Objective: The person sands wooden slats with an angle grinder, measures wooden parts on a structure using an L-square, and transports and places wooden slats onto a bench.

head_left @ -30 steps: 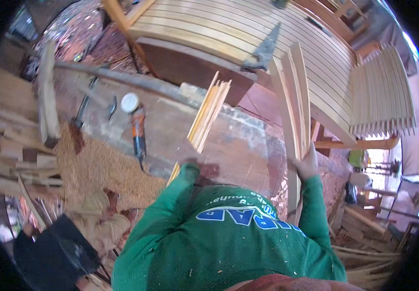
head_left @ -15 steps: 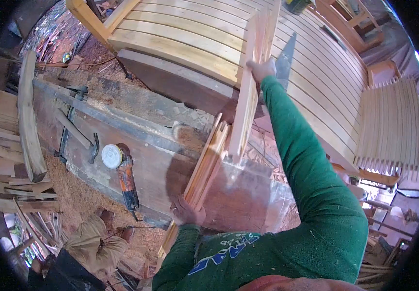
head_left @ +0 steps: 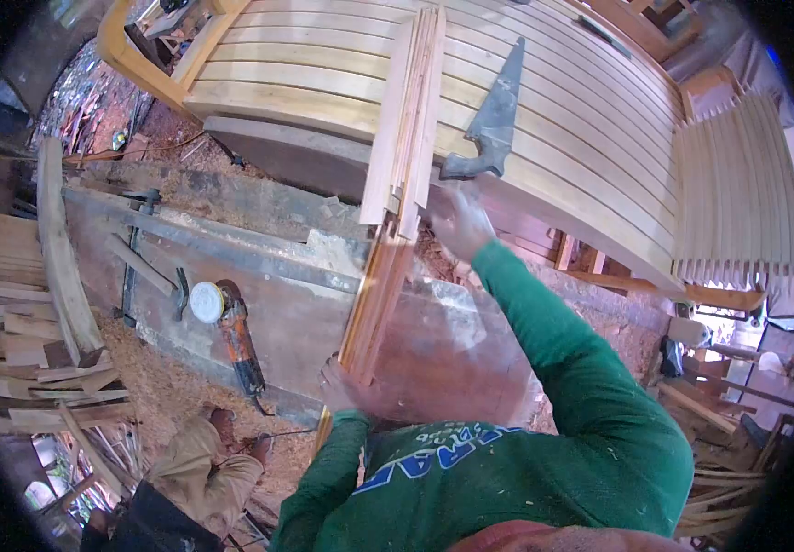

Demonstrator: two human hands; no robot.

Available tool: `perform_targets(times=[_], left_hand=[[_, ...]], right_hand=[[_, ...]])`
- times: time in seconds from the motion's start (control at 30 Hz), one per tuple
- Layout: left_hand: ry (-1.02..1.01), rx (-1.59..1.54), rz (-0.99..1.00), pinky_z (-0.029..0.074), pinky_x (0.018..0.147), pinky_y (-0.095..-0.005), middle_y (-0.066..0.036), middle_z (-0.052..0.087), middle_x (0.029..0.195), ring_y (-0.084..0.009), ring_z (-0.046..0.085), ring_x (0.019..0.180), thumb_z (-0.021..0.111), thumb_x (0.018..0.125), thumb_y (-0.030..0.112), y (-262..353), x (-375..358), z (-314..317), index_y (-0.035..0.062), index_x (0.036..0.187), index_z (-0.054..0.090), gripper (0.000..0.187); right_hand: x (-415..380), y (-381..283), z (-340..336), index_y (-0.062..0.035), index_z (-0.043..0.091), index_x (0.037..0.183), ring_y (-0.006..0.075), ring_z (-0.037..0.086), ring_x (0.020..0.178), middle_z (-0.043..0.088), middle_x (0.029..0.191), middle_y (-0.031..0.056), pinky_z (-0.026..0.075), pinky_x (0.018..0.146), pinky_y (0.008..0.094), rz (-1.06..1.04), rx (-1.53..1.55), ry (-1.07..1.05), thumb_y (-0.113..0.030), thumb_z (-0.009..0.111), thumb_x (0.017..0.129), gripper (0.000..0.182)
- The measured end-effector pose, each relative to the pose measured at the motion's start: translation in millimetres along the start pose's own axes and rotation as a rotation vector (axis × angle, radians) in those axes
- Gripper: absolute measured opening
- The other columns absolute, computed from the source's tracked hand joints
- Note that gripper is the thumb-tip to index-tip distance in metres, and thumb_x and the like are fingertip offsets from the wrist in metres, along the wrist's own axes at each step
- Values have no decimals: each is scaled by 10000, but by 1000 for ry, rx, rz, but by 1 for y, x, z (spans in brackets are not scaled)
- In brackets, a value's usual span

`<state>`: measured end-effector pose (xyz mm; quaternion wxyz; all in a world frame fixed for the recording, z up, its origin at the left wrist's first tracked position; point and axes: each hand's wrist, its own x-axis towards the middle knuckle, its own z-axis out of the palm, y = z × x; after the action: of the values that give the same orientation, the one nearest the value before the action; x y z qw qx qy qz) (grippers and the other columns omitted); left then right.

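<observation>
My left hand [head_left: 344, 385] is closed around the lower part of a bundle of narrow wooden strips [head_left: 380, 293], which slants across the workbench. Further up, more pale wooden strips [head_left: 403, 120] overlap the bundle and reach over the slatted wooden seat. My right hand [head_left: 461, 224] is smeared by motion just right of the strips, and its fingers cannot be made out clearly. Above it, a handsaw [head_left: 496, 120] lies on the slats with its handle toward me.
An orange angle grinder [head_left: 242, 348] with a white disc and a hammer [head_left: 153, 271] lie on the workbench [head_left: 204, 248]. A thick curved timber [head_left: 64, 258] stands at the left. Stacked slats [head_left: 737, 189] are at the right. A person's tan-clad legs [head_left: 196, 469] show at lower left.
My right hand has come off the long strips and moved down toward me. Those strips have shifted left and now lie along the bundle. My left hand keeps its hold.
</observation>
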<state>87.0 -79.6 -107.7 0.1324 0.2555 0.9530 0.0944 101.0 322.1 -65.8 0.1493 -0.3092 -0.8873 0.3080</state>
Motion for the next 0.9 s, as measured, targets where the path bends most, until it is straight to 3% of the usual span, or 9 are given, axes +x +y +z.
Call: perform_targets(times=[0.13, 0.2, 0.23, 0.33, 0.53, 0.6, 0.73, 0.8, 0.9], left_hand=[[-177, -49, -74, 495, 946, -515, -230, 561, 1220, -427, 546, 1153, 831, 634, 337, -12, -4, -10, -4, 1317, 467, 845], [-375, -118, -144, 490, 958, -508, -249, 569, 1212, -426, 570, 1132, 851, 639, 331, -5, -16, -63, -15, 1302, 469, 839], [-477, -149, -178, 488, 964, -505, -259, 574, 1207, -426, 582, 1122, 861, 642, 328, -3, -21, -84, -21, 1294, 470, 837], [-342, -191, -28, 510, 933, -493, -256, 613, 1152, -419, 629, 1053, 884, 640, 322, -56, -72, -79, -36, 1261, 483, 821], [-354, -526, -107, 541, 836, -467, -246, 660, 1073, -389, 667, 976, 892, 639, 373, -74, -121, -110, -38, 1190, 559, 764], [-301, -367, -43, 536, 856, -466, -244, 658, 1079, -375, 662, 986, 899, 634, 306, -36, -89, -136, -37, 1201, 530, 758], [-211, -435, 119, 540, 854, -458, -237, 672, 1066, -365, 670, 980, 886, 662, 345, 62, 41, -146, -36, 1215, 557, 747], [-82, -457, 141, 554, 846, -450, -238, 705, 1019, -364, 699, 937, 869, 688, 319, 95, 129, -114, -37, 1210, 567, 700], [-32, -503, 130, 560, 869, -449, -254, 708, 981, -373, 705, 944, 845, 684, 394, 164, 274, -90, -81, 1063, 624, 646]], right_hand=[[-160, 15, -47, -30, 505, 1355, 451, 544, 1243, 508, 1361, 298, 459, 1041, 501, 431, -121, -283, -274, 679, 836, 599], [-237, 42, -57, -42, 474, 1378, 479, 522, 1259, 493, 1382, 282, 465, 1041, 514, 428, -260, -276, -288, 686, 828, 639], [-263, 44, -68, -84, 392, 1464, 472, 485, 1311, 391, 1472, 301, 460, 1061, 507, 498, -380, -380, -344, 750, 783, 812], [-334, 68, -75, -164, 170, 1608, 470, 437, 1378, 116, 1616, 347, 470, 1065, 529, 777, -399, -589, -434, 856, 691, 1177], [-360, 95, -29, -5, 130, 1593, 647, 423, 1290, 33, 1612, 381, 489, 1033, 563, 784, -546, -629, -470, 854, 726, 1222], [-358, 97, -19, 48, 114, 1577, 678, 414, 1271, 51, 1591, 416, 503, 1023, 539, 745, -661, -741, -455, 824, 766, 1189], [-419, 182, 52, 92, 132, 1560, 717, 386, 1263, 85, 1524, 508, 506, 999, 578, 832, -632, -428, -318, 663, 893, 945], [-368, 110, -14, 80, 116, 1565, 724, 363, 1276, 70, 1521, 514, 514, 955, 623, 649, -739, -597, -165, 549, 935, 803], [-399, 153, 29, 52, 77, 1577, 729, 358, 1273, 41, 1526, 510, 522, 945, 619, 780, -759, -371, -110, 509, 953, 777]])
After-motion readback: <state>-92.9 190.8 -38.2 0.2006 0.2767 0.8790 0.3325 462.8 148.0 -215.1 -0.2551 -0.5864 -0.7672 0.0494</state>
